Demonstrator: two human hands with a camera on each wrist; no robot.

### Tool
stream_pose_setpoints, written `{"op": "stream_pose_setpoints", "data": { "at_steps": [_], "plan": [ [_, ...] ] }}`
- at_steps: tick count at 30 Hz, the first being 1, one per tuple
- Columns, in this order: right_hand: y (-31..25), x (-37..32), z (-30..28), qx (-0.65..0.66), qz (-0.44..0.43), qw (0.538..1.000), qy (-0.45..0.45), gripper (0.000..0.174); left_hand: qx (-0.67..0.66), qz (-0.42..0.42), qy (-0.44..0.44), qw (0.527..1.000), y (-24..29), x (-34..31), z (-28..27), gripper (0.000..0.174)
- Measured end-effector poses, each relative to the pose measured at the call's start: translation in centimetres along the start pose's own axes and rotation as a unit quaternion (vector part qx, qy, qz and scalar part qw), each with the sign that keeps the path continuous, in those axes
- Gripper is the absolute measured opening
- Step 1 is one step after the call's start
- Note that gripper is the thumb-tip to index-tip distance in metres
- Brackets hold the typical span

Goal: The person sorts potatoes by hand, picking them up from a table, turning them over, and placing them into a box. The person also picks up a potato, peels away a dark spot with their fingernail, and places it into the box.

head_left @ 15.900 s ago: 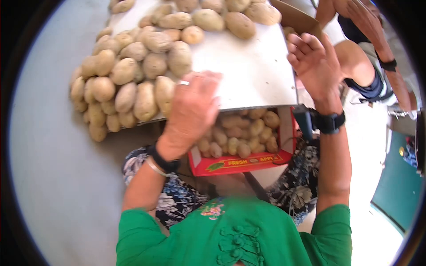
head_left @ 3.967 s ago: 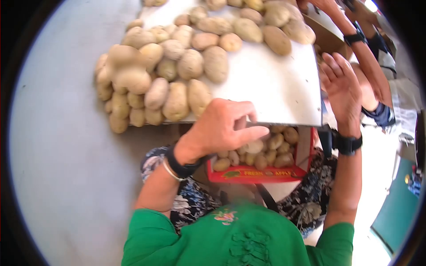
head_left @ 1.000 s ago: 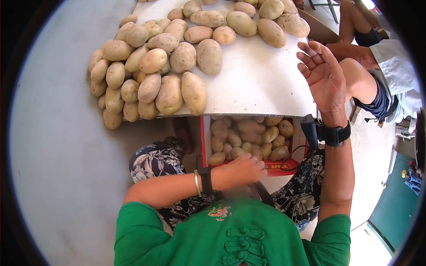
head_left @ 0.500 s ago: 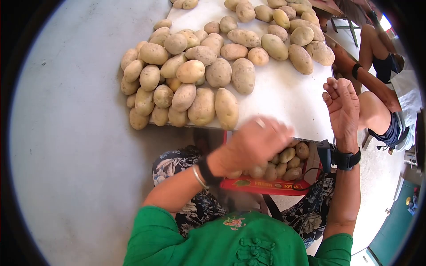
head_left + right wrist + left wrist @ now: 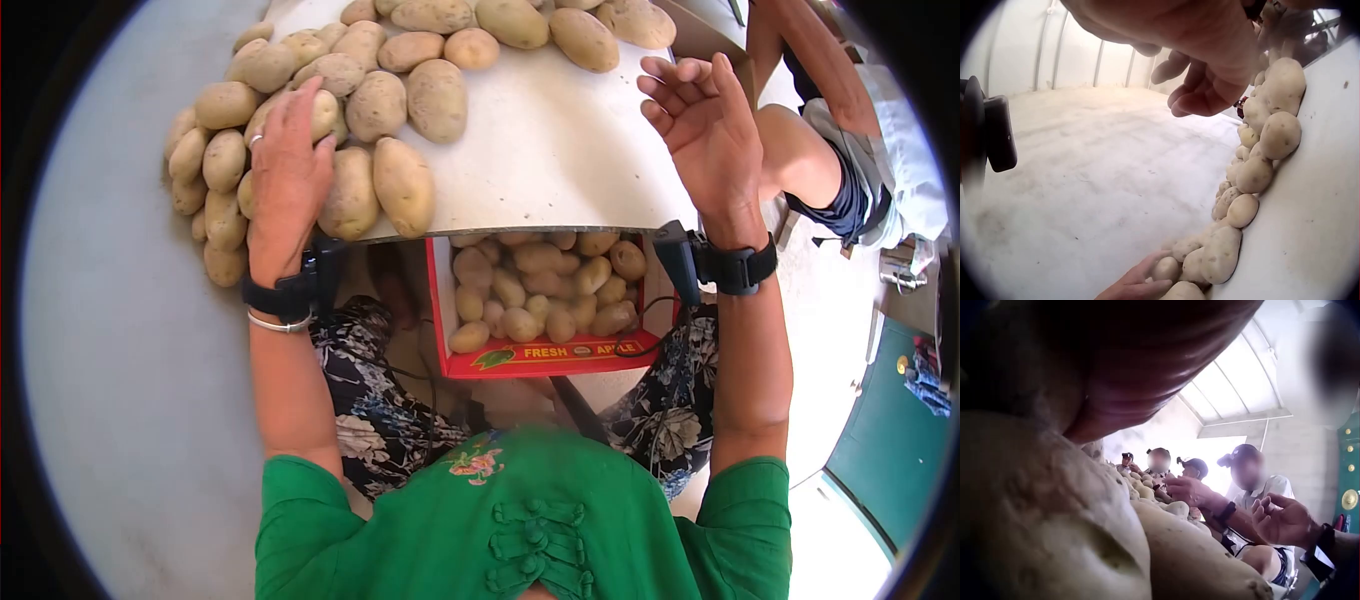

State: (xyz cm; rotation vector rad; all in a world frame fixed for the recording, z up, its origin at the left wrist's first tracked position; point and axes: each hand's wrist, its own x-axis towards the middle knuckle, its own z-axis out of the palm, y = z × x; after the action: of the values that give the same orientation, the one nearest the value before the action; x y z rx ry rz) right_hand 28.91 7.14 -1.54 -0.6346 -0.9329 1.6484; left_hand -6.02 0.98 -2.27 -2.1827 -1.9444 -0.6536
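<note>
My left hand (image 5: 288, 170) reaches onto the heaped potatoes at the left of the white board. Its fingers and thumb lie on either side of a potato (image 5: 323, 115), which also shows between them in the right wrist view (image 5: 1166, 269). Large potatoes (image 5: 1041, 506) fill the near part of the left wrist view, below the dark, close palm. My right hand (image 5: 708, 140) is raised by the board's right edge, palm up, fingers loosely bent and holding nothing. Beneath the front edge stands a red box (image 5: 560, 362) with several potatoes (image 5: 540, 285) inside.
The white board (image 5: 540, 150) carries more potatoes (image 5: 512, 22) along its far side. A pale surface (image 5: 130, 350) lies to the left. At the right sits another person, with a bare knee (image 5: 800, 150) near my right hand. A brown carton (image 5: 700, 40) stands beyond the board.
My left hand has moved from the red box's front rim, up past the board's edge, to the potato pile on the left. The right hand stays raised; the head view has shifted.
</note>
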Motion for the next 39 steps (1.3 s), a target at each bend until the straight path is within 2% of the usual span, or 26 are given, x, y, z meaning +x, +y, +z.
{"op": "stream_pose_setpoints", "data": {
  "at_steps": [5, 6, 7, 10, 11, 13, 14, 15, 17, 19, 23, 24, 25, 27, 28, 30, 31, 33, 34, 36, 37, 39],
  "plan": [
    [-0.2, 0.0, -0.5, -0.024, 0.001, 1.000, -0.006, 0.037, -0.016, -0.015, 0.026, 0.999, 0.6, 0.4, 0.0, 0.052],
    [-0.3, 0.2, -0.9, -0.019, 0.004, 1.000, -0.002, 0.038, -0.034, -0.057, 0.021, 0.998, 0.9, 0.4, -0.2, 0.047],
    [-0.4, 0.2, -1.2, -0.014, 0.005, 1.000, 0.003, 0.039, -0.037, -0.055, 0.020, 0.998, 1.3, 0.6, -0.3, 0.047],
    [-0.5, 0.4, -1.6, -0.008, -0.005, 1.000, -0.006, 0.040, -0.194, -0.134, 0.170, 0.957, 3.9, 1.2, -1.8, 0.037],
    [-0.6, 0.4, -1.6, -0.008, -0.005, 1.000, -0.004, 0.040, -0.196, -0.133, 0.168, 0.957, 3.7, 1.1, -1.7, 0.037],
    [-0.7, 0.5, -1.5, -0.017, -0.009, 1.000, 0.004, 0.041, -0.388, -0.081, 0.199, 0.896, 3.4, 0.8, -1.7, 0.035],
    [-0.8, 0.5, -1.4, -0.017, -0.010, 1.000, 0.005, 0.041, -0.436, -0.111, 0.155, 0.879, 3.9, 0.3, -1.7, 0.036],
    [-0.8, 0.5, -1.3, -0.017, -0.013, 1.000, 0.006, 0.041, -0.437, -0.111, 0.155, 0.879, 4.5, 0.1, -1.5, 0.036],
    [-0.9, 0.4, -0.7, -0.018, -0.015, 1.000, 0.010, 0.041, -0.415, -0.021, 0.130, 0.900, 5.8, -0.6, -0.8, 0.035],
    [-1.2, 0.3, 1.1, -0.015, -0.024, 0.993, 0.113, 0.039, -0.436, 0.035, 0.101, 0.894, 7.4, -1.6, -0.4, 0.035],
    [-1.4, 0.4, 0.8, -0.026, -0.028, 0.992, 0.119, 0.038, -0.427, 0.155, -0.019, 0.891, 10.0, -3.4, 0.6, 0.034],
    [-1.4, 0.4, 0.7, -0.019, -0.024, 0.993, 0.112, 0.038, -0.446, 0.189, -0.052, 0.873, 10.9, -3.6, 0.8, 0.033],
    [-1.5, 0.4, 0.6, -0.012, -0.021, 0.994, 0.106, 0.038, -0.458, 0.182, -0.128, 0.861, 11.9, -3.9, 0.6, 0.033],
    [-1.4, 0.3, 0.4, -0.018, -0.020, 0.994, 0.105, 0.038, -0.411, 0.129, -0.244, 0.869, 13.4, -5.2, 1.4, 0.032],
    [-1.3, 0.3, 0.3, -0.022, -0.017, 0.995, 0.101, 0.039, -0.411, 0.129, -0.245, 0.869, 14.1, -6.0, 2.0, 0.032],
    [-1.3, 0.2, 0.5, -0.025, -0.013, 0.994, 0.104, 0.039, -0.437, 0.017, -0.339, 0.833, 15.0, -7.2, 3.3, 0.034],
    [-1.4, 0.1, 0.6, -0.029, -0.012, 0.993, 0.111, 0.039, -0.436, 0.018, -0.339, 0.833, 15.3, -7.6, 4.0, 0.034],
    [-1.6, -0.2, 0.8, -0.030, -0.015, 0.993, 0.111, 0.039, -0.513, -0.065, -0.413, 0.750, 15.7, -8.3, 5.4, 0.040],
    [-1.6, -0.2, 1.0, -0.030, -0.018, 0.993, 0.109, 0.039, -0.512, -0.065, -0.413, 0.750, 16.1, -8.6, 5.8, 0.040],
    [-1.6, -0.2, 1.0, -0.024, -0.015, 0.994, 0.109, 0.039, -0.548, 0.014, -0.393, 0.738, 16.7, -8.7, 6.0, 0.046],
    [-1.6, -0.2, 1.0, -0.022, -0.009, 0.994, 0.109, 0.039, -0.548, 0.015, -0.393, 0.738, 16.7, -8.4, 5.9, 0.046],
    [-1.7, -0.2, 1.0, -0.024, -0.009, 0.994, 0.108, 0.039, -0.573, 0.037, -0.428, 0.697, 16.9, -7.6, 5.5, 0.048]
  ]
}}
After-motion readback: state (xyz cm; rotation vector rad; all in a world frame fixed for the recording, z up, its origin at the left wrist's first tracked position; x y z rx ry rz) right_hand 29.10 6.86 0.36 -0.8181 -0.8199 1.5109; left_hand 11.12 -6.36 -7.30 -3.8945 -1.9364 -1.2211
